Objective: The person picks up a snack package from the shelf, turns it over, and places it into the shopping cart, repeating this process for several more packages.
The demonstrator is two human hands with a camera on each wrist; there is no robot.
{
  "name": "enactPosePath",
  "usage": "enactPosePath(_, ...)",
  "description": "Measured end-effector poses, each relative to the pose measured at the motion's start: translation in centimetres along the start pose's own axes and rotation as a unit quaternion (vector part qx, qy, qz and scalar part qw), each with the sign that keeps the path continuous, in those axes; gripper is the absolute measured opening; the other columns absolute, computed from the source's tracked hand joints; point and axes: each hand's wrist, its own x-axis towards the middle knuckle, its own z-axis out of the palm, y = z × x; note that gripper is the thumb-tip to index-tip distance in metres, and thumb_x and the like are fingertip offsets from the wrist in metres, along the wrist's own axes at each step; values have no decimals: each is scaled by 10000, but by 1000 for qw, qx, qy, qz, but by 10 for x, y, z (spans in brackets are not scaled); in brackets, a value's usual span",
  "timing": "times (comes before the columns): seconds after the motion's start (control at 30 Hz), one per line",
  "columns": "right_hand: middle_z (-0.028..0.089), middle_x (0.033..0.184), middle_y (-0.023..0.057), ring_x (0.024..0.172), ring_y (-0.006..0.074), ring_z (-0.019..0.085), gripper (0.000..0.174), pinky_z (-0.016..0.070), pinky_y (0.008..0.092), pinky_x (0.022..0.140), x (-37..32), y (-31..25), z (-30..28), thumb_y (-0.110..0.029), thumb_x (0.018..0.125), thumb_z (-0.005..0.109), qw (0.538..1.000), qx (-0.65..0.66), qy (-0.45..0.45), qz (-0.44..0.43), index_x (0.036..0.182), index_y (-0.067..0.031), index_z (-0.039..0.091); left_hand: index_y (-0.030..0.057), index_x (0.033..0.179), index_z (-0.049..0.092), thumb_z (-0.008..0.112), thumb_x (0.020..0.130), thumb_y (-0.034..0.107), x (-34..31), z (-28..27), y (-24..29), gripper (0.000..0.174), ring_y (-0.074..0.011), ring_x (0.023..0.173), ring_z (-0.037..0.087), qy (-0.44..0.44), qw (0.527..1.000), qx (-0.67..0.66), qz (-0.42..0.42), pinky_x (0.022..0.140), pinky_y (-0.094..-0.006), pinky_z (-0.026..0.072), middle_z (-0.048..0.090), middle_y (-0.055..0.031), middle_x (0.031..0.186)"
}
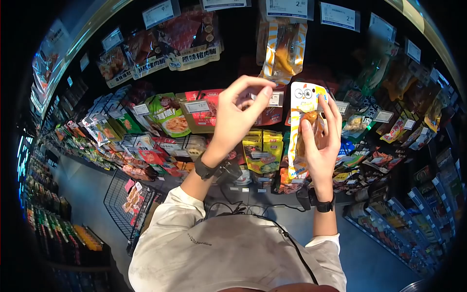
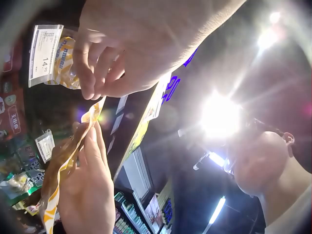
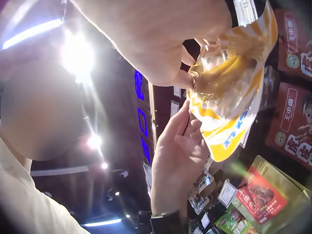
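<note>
My right hand (image 1: 323,138) holds a tall white-and-orange striped packet of chicken (image 1: 304,121), thumb on its front and fingers round its right edge. It has a cartoon chick face at the top and a clear window with brown meat inside. My left hand (image 1: 241,112) is just left of it, fingers loosely bent and thumb tip close to the index tip, nothing seen between them. In the left wrist view its fingertips (image 2: 92,92) come right at the packet's upper edge. A similar striped packet (image 1: 284,48) hangs behind, above the hands.
Hanging snack bags fill the shelf rack, among them a green bag (image 1: 170,114) and yellow bags (image 1: 262,151). Price tags (image 1: 287,9) line the top. A black wire cart (image 1: 119,199) with packets in it stands at lower left. Cables (image 1: 243,209) hang before the shirt.
</note>
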Motion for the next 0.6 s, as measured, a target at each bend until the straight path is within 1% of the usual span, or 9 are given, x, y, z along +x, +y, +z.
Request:
enactPosePath(0.03,408,1547,176,1388,299,495,544,478,391,1099,1,0,-1,-14,930,701,1000,-10,0,-4,1454,-38,557,4,1168,685,696,986,78,7,0,0,197,-63,868,640,17,1000,21,12,711,-212,518,706,-39,1027)
enactPosePath(0.1,391,1563,173,1403,279,477,500,462,386,1119,2,-6,3,-1,957,665,1000,15,8,4,1444,-2,551,-4,1202,673,740,954,88,26,3,-4,273,-78,914,641,52,992,85,79,710,-213,519,692,-49,1067)
enactPosePath(0.13,392,1562,170,1405,274,475,488,458,385,1123,3,-9,6,2,965,655,999,36,12,9,1441,6,551,-4,1240,664,790,913,102,37,5,-9,367,-83,938,636,72,983,119,122,700,-211,511,683,-56,1101)
enactPosePath(0.17,393,1561,168,1406,270,472,475,454,383,1128,2,-12,7,6,973,645,998,57,15,15,1438,13,550,-1,1266,659,814,890,118,46,8,-9,423,-82,956,629,96,975,142,139,694,-213,506,685,-64,1118)
enactPosePath(0.23,396,1558,162,1407,260,471,456,456,379,1125,2,-13,7,10,983,628,998,64,10,9,1433,21,551,-14,1255,656,822,882,128,60,6,-14,431,-77,961,636,85,964,207,141,688,-218,503,709,-64,1084)
enactPosePath(0.33,400,1555,155,1404,252,474,448,463,375,1119,2,-14,7,12,989,620,997,72,12,7,1431,23,552,-31,1208,670,812,897,139,78,-1,-32,382,-75,933,651,19,989,115,94,698,-219,508,732,-56,1019)
enactPosePath(0.43,403,1555,151,1403,241,472,444,474,366,1106,1,-18,5,2,996,613,998,61,16,1,1435,24,547,-36,1158,686,798,916,143,81,-7,-39,320,-77,893,664,-24,998,33,56,733,-221,523,743,-47,966)
enactPosePath(0.47,404,1556,151,1403,240,471,442,477,363,1103,0,-19,4,-1,998,610,998,55,20,1,1435,25,546,-28,1132,698,779,936,140,79,-7,-39,270,-83,884,674,-29,999,-8,44,768,-226,536,742,-57,981)
enactPosePath(0.6,403,1557,150,1405,237,468,440,488,352,1089,-3,-20,4,-6,1005,603,999,41,28,-5,1440,23,542,-29,1141,695,773,940,131,80,-10,-41,268,-87,909,679,-24,999,-40,27,789,-237,544,748,-76,994)
